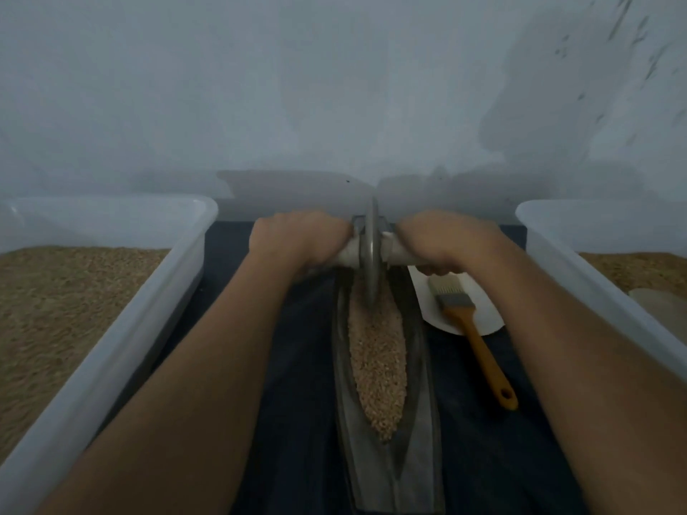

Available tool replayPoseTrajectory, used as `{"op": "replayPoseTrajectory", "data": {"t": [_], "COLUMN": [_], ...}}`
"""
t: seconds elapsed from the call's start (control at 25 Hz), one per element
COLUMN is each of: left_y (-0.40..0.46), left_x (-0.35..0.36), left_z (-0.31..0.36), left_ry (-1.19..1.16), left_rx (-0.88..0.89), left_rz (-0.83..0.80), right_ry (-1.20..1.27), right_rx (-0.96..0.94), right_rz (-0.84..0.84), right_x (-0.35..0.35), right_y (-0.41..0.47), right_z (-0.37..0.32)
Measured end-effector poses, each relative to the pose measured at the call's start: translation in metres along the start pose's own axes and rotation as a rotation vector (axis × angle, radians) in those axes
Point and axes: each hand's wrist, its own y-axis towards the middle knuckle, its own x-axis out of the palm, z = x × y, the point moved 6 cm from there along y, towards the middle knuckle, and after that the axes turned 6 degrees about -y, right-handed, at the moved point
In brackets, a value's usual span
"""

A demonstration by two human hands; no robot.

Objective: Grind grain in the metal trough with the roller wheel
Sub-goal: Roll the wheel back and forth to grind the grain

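**Both hands on the roller, wheel at the far end of the trough**

From my seat, the fingers are what I cannot see: both hands curl over the pale axle handle and hide their own undersides. My left hand (297, 237) grasps the handle left of the roller wheel (371, 254); my right hand (442, 239) grasps it on the other side. The wheel stands upright, edge-on to me, its lower rim down in the grain (377, 366). The far tip of the metal trough (420, 366) is hidden behind wheel and hands, and its near end is cut off at the frame's bottom.

Right of the trough, a brush (472, 328) lies with its bristles on a white plate (487, 314), partly covered by my right forearm. Beyond that a plastic bin (550, 250) holds grain-like fill; another bin (122, 328) sits left of the trough. All rest on a dark cloth (297, 403).
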Motion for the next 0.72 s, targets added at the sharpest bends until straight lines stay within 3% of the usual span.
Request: {"op": "replayPoseTrajectory", "data": {"t": [0.04,0.08,0.16,0.24,0.32,0.4,0.56,0.64,0.72], "left_y": [0.001,-0.001,-0.018,-0.049,-0.091,-0.127,-0.152,-0.137,-0.099], "left_x": [-0.001,-0.002,0.000,0.006,0.008,0.008,0.008,0.008,0.005], "left_z": [0.002,0.002,0.003,0.010,0.019,0.022,0.022,0.026,0.020], "left_ry": [0.008,0.015,0.050,0.150,0.223,0.201,0.157,0.218,0.220], "left_rx": [0.014,0.013,0.036,0.080,0.187,0.234,0.292,0.322,0.181], "left_rz": [-0.004,0.013,0.081,0.185,0.384,0.484,0.511,0.511,0.405], "right_ry": [0.052,0.063,-0.056,-0.014,-0.025,-0.052,-0.034,-0.015,-0.052], "right_rx": [-0.004,-0.001,0.042,0.134,0.109,0.034,-0.019,0.012,0.067], "right_rz": [-0.072,-0.038,0.193,0.471,0.627,0.713,0.789,0.734,0.595], "right_x": [0.003,0.002,-0.001,0.005,0.008,0.010,0.007,0.011,0.011], "right_y": [0.003,0.003,-0.017,-0.058,-0.106,-0.137,-0.156,-0.142,-0.105], "right_z": [0.001,0.002,0.002,0.002,-0.012,-0.022,-0.024,-0.020,-0.009]}}
